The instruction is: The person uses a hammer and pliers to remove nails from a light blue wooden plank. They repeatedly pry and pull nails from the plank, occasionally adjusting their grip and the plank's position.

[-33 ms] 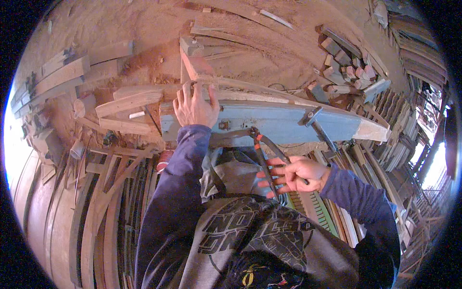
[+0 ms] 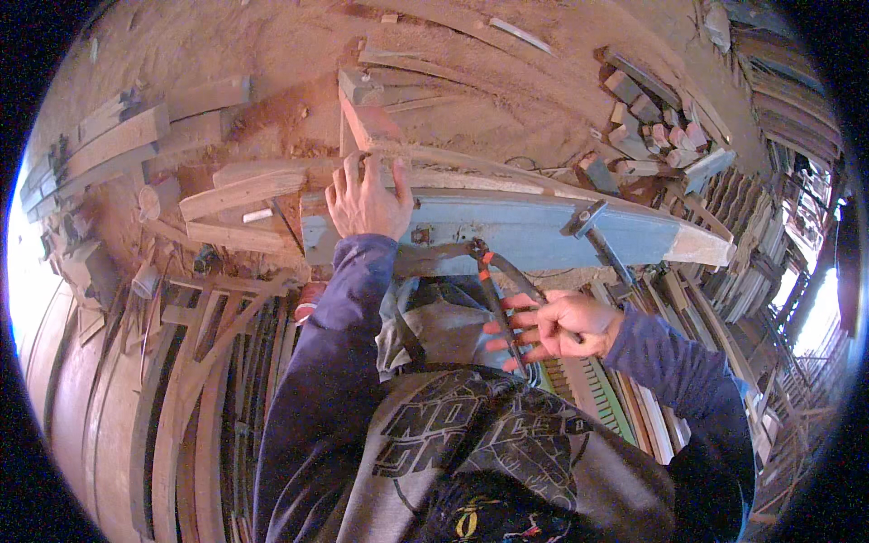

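Note:
A long beam with a light-blue face (image 2: 534,226) lies across in front of me. My left hand (image 2: 369,199) rests on its upper edge, fingers stretched forward and spread, the tips by the near end of a reddish wooden board (image 2: 369,122). My right hand (image 2: 566,328) holds dark-handled pincers (image 2: 507,271) with orange marks near the joint. Their handles are spread apart, with my fingers around one and my palm by the other. The pincers' head touches or hovers just over the blue face; which one I cannot tell. A hammer (image 2: 597,240) lies on the beam to the right.
Pale wooden pieces (image 2: 244,196) lie left of the beam. Cut wood blocks (image 2: 647,118) are heaped at the far right on the sandy ground (image 2: 272,41). Long timber strips (image 2: 195,398) stretch along the near left, and a green slatted piece (image 2: 602,398) lies near my right forearm.

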`<state>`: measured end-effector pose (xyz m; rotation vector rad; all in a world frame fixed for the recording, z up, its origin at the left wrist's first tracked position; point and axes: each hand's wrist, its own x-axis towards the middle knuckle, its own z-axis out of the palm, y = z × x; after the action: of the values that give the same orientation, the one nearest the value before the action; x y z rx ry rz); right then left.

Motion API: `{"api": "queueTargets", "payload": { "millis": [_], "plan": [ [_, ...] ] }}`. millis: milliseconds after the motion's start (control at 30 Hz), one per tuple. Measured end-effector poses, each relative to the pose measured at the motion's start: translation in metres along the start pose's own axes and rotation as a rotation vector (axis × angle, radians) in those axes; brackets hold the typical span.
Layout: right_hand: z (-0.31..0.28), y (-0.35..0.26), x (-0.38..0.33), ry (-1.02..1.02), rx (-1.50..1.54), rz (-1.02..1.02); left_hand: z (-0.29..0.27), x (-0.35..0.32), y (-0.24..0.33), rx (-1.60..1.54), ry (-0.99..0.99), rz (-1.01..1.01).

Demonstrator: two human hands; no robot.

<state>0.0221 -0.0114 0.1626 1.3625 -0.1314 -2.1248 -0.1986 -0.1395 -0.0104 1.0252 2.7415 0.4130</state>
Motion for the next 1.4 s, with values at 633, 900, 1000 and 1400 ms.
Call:
{"api": "queueTargets", "payload": {
  "millis": [633, 900, 1000, 1400],
  "plan": [
    [0.003, -0.014, 0.022, 0.043, 0.255, 0.277, 0.002, 0.010, 0.002, 0.005, -0.056, -0.027],
    [0.020, 0.028, 0.045, 0.221, 0.108, 0.045, 0.000, 0.010, 0.003, 0.021, -0.124, -0.002],
    [0.024, 0.043, 0.055, 0.304, 0.101, -0.021, 0.001, 0.010, 0.001, 0.013, -0.180, -0.016],
    [0.029, 0.085, 0.094, 0.305, 0.094, -0.265, -0.002, 0.009, -0.002, -0.013, -0.248, -0.037]
  ]
}}
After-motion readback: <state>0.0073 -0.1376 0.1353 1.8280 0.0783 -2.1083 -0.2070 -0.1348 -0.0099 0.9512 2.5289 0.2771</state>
